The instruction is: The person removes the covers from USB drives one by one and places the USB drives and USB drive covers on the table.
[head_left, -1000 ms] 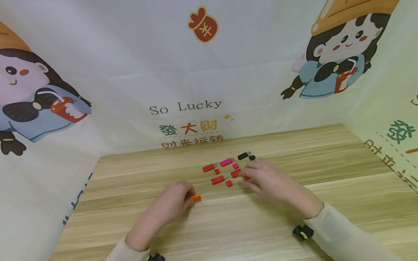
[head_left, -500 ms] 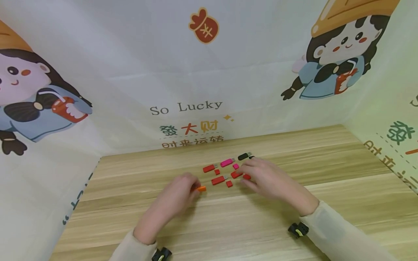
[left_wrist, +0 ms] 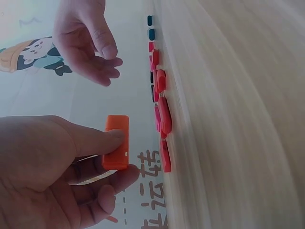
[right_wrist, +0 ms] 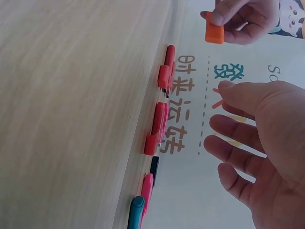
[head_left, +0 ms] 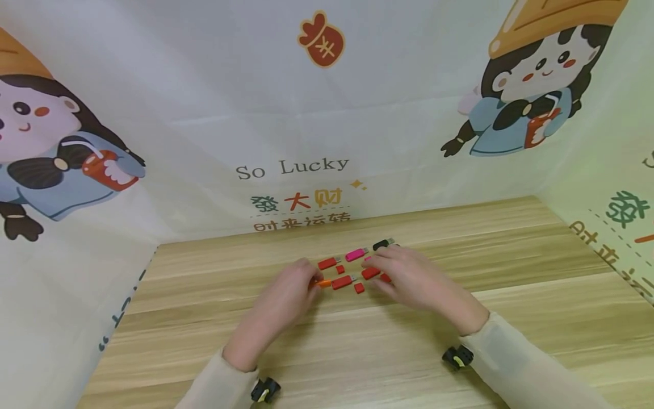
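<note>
My left hand (head_left: 286, 292) pinches an orange USB stick (left_wrist: 116, 143) between thumb and fingers, held above the table in the left wrist view. My right hand (head_left: 416, 278) hovers over the right side of a group of USB sticks; in the right wrist view its fingers are apart and relaxed, with nothing between them. Under and beside the hands lie a front red USB stick (head_left: 342, 282), a back red one (head_left: 327, 263) and a third red one (head_left: 370, 273), partly covered by the right hand. Behind them are a pink USB stick (head_left: 356, 254) and a black one (head_left: 381, 245).
Loose red caps (head_left: 360, 288) lie beside the uncapped sticks, metal plugs showing. A pink cap is mostly hidden by the right hand. The wood-grain table (head_left: 347, 358) meets a printed cloth backdrop (head_left: 204, 142) at the back and both sides.
My left hand has carried the orange USB stick forward and right, towards the front red stick. My right hand has shifted slightly left and now covers part of the pink cap.
</note>
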### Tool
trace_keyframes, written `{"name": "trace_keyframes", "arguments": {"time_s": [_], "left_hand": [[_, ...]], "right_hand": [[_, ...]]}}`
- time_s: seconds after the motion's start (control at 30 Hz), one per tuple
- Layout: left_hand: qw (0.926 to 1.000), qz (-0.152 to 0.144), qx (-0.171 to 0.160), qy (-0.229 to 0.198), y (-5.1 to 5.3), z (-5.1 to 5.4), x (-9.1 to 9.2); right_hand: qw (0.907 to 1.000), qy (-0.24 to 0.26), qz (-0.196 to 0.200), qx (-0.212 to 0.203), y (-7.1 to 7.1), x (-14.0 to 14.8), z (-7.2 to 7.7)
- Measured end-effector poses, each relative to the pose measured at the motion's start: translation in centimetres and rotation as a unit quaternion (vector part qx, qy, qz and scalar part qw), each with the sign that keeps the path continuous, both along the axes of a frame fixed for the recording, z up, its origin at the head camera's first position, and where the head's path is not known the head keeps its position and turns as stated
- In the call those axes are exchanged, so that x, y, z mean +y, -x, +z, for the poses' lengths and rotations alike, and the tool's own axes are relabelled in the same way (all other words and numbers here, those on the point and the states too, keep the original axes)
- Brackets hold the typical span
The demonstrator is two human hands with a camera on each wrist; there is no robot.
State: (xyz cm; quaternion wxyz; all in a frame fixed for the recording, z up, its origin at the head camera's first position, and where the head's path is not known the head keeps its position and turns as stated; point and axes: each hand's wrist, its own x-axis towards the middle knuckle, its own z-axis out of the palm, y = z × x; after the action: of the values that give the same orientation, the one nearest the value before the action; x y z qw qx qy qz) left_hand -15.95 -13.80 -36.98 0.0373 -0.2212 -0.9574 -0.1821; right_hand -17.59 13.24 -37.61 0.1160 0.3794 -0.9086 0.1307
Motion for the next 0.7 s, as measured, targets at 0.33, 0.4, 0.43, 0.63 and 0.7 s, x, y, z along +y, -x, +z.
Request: {"name": "trace_keyframes", "arguments": {"time_s": [0.33,0.4,0.43,0.63,0.7], "left_hand": [[0.9996,-0.003,0.027,0.0,0.8,0.2,1.8],[0.9996,-0.002,0.027,0.0,0.9,0.2,2.2],[0.9996,-0.002,0.029,0.002,1.0,0.3,2.4],[0.9988,-0.01,0.048,-0.004,1.2,0.3,3.6],[0.9981,-0.017,0.058,-0.008,1.3,0.3,3.9]], "right_hand": [[0.9999,0.007,-0.006,-0.01,0.6,-0.4,0.0],[0.9999,0.01,-0.009,-0.011,0.7,-0.5,-0.1],[0.9998,0.011,-0.009,-0.01,0.8,-0.5,-0.2],[0.9996,0.026,-0.004,-0.002,0.9,-0.8,-0.2],[0.9995,0.031,-0.004,0.0,1.0,-0.9,-0.1]]}}
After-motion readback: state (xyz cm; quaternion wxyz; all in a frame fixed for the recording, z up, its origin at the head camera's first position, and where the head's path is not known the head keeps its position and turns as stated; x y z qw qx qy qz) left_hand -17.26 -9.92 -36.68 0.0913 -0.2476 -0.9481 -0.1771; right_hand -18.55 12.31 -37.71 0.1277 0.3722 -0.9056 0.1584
